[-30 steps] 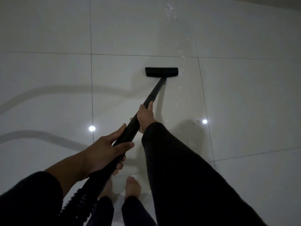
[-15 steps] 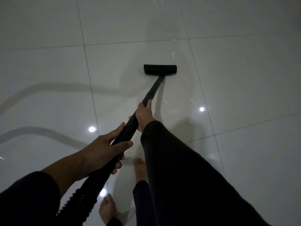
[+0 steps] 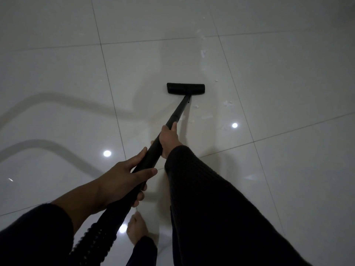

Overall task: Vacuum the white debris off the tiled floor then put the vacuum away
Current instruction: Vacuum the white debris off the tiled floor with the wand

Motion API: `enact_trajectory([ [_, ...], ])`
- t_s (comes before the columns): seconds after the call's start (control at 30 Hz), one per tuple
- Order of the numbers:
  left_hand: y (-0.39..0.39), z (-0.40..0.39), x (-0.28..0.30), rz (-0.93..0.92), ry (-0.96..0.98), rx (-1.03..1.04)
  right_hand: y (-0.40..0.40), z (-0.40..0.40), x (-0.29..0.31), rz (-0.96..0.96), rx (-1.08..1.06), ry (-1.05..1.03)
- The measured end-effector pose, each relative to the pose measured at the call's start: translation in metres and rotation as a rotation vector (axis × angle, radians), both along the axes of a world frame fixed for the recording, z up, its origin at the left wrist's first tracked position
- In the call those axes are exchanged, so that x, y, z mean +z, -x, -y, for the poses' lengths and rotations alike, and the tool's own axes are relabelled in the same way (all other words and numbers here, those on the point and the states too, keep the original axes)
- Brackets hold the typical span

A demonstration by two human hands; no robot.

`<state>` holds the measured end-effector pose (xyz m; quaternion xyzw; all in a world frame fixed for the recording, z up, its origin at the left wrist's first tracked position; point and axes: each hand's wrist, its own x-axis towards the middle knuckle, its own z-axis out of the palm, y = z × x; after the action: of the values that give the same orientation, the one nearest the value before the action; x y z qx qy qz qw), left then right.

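A black vacuum wand (image 3: 177, 112) slants away from me, and its flat black floor head (image 3: 185, 88) rests on the glossy white tiled floor (image 3: 288, 83). My right hand (image 3: 169, 140) grips the wand halfway along. My left hand (image 3: 123, 179) grips its near end, where the ribbed black hose (image 3: 96, 237) begins. White debris (image 3: 207, 117) lies in small scraps to the right of the wand, behind the head. More bits (image 3: 202, 53) trail off beyond the head toward the top of the view.
One bare foot (image 3: 136, 230) stands on the floor under the hose. Ceiling lights reflect as bright spots (image 3: 107, 153) on the tiles, and curved grey reflections cross the left side. Dark sleeves cover both my arms.
The view has shifted, so the debris trail now lies nearer the floor head. One foot has stepped back out of sight. Both hands keep their grip on the wand.
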<state>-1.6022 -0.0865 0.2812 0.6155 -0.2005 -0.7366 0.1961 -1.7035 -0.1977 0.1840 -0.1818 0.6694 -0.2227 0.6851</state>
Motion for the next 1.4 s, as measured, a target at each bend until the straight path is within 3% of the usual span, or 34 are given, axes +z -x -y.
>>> enact_trajectory([
  [0.53,-0.008,-0.083,-0.001,0.034,-0.006,0.113,-0.029,-0.071,-0.019,-0.01,0.113,0.028],
  [1.0,0.058,-0.138,0.007,-0.005,-0.031,0.048,0.059,-0.133,-0.011,0.015,0.059,-0.02],
  [1.4,0.102,-0.166,0.021,-0.005,-0.032,0.024,0.103,-0.153,-0.079,-0.114,0.014,-0.083],
])
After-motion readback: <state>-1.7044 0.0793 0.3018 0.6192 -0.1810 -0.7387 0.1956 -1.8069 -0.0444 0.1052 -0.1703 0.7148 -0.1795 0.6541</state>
